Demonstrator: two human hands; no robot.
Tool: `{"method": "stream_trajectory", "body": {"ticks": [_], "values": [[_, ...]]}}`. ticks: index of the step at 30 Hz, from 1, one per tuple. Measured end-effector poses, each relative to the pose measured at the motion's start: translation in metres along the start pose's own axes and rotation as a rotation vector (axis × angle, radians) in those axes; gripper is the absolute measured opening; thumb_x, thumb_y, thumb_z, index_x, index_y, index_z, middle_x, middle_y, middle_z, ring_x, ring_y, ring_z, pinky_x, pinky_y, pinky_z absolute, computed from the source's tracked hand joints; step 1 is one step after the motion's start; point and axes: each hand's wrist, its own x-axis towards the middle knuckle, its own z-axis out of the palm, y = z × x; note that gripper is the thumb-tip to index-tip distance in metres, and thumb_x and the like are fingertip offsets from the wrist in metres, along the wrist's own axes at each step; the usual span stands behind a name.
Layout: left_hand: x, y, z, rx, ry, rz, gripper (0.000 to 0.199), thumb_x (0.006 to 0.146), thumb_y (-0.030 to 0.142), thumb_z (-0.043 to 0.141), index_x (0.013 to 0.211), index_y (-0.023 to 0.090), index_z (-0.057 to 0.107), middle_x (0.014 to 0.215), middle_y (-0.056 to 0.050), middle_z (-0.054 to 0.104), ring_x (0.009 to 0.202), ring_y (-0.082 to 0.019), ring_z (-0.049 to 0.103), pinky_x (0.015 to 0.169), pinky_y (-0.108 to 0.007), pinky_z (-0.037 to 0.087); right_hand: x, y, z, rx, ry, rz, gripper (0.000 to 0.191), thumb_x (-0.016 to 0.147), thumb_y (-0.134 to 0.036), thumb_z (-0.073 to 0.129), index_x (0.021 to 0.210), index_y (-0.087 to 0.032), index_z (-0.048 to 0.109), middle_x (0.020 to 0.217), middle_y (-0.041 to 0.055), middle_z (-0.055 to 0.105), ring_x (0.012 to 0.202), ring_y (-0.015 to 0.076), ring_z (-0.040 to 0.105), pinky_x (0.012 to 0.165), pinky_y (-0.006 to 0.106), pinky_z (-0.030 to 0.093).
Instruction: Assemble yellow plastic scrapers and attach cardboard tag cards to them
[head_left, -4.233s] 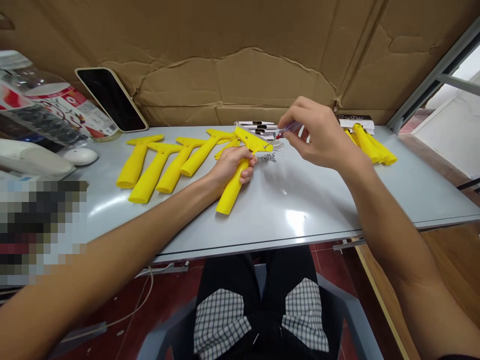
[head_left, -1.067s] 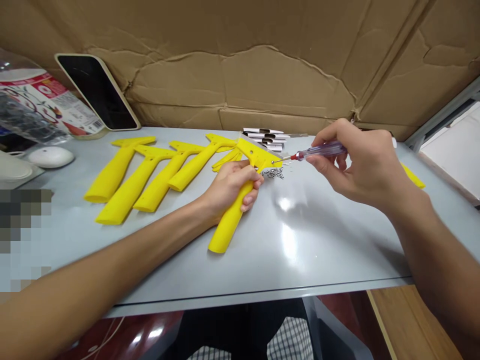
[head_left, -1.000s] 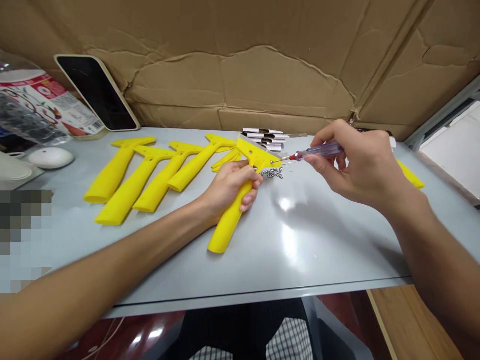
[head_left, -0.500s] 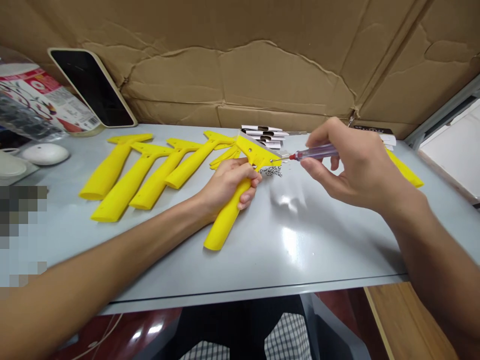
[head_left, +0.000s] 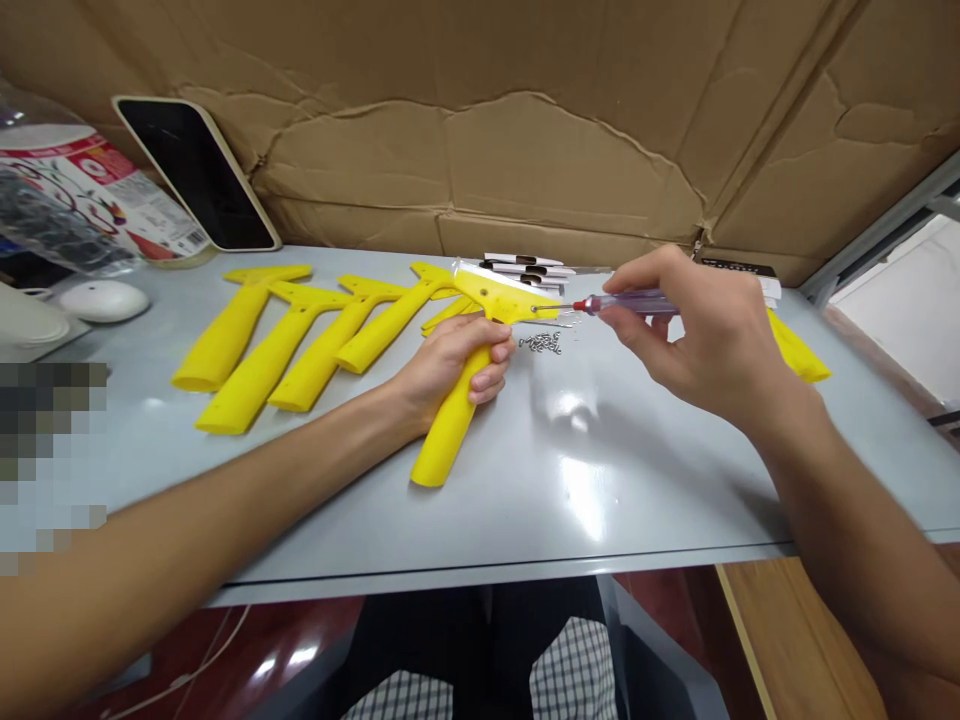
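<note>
Head view: the left hand (head_left: 442, 362) clamps its fingers round a yellow plastic scraper (head_left: 444, 437), the right hand (head_left: 697, 340) pinches a small screwdriver (head_left: 634, 303) (fingertips together), whose tip could skid off if pushed aslant.

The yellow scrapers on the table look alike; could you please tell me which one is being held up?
The scraper in the left hand, its head raised; the others lie on the table.

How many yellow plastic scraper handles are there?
Seven handles: four in a row, one tucked behind, one in the left hand, one past the right hand; more may be hidden.
</note>
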Motion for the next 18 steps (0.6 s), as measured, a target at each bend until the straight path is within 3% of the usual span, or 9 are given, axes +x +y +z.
{"method": "stream_trajectory", "body": {"ticks": [5, 10, 12, 18], "values": [[0.000, -0.002, 0.001, 0.033, 0.005, 0.011, 0.030, 0.082, 0.024, 0.077, 0.072, 0.023, 0.049, 0.052, 0.007, 0.047, 0.038, -0.006, 0.038, 0.038, -0.019, 0.034, 0.002, 0.000, -0.002, 0.026, -0.033, -0.033, 0.009, 0.109, -0.030, 0.065, 0.113, -0.025, 0.071, 0.105, 0.0070, 0.080, 0.081, 0.0235, 0.075, 0.073, 0.039, 0.058], [-0.004, -0.002, 0.008, 0.133, 0.024, 0.011, 0.031, 0.086, 0.025, 0.076, 0.067, 0.022, 0.052, 0.047, 0.005, 0.046, 0.037, -0.007, 0.041, 0.038, -0.019, 0.033, 0.005, -0.003, -0.004, -0.077, -0.017, 0.008, 0.029, 0.117, -0.042, 0.049, 0.105, -0.024, 0.068, 0.068, 0.0009, 0.066, 0.054, 0.0198, 0.057, 0.056, 0.037, 0.038], [-0.005, -0.002, 0.011, 0.163, 0.045, 0.014, 0.030, 0.085, 0.022, 0.076, 0.066, 0.022, 0.053, 0.047, 0.004, 0.046, 0.036, -0.007, 0.042, 0.037, -0.020, 0.033, 0.005, -0.003, -0.004, -0.095, -0.012, 0.008, 0.031, 0.117, -0.042, 0.049, 0.099, -0.024, 0.066, 0.063, -0.0004, 0.062, 0.051, 0.0187, 0.052, 0.054, 0.036, 0.032], [-0.005, -0.004, 0.012, 0.202, 0.062, 0.003, 0.029, 0.082, 0.018, 0.075, 0.064, 0.022, 0.053, 0.045, 0.003, 0.047, 0.036, -0.008, 0.042, 0.035, -0.020, 0.035, 0.006, -0.004, -0.009, 0.021, -0.103, -0.009, 0.007, 0.107, -0.024, 0.061, 0.107, -0.025, 0.068, 0.093, 0.0047, 0.078, 0.075, 0.0227, 0.070, 0.068, 0.038, 0.053]]}}
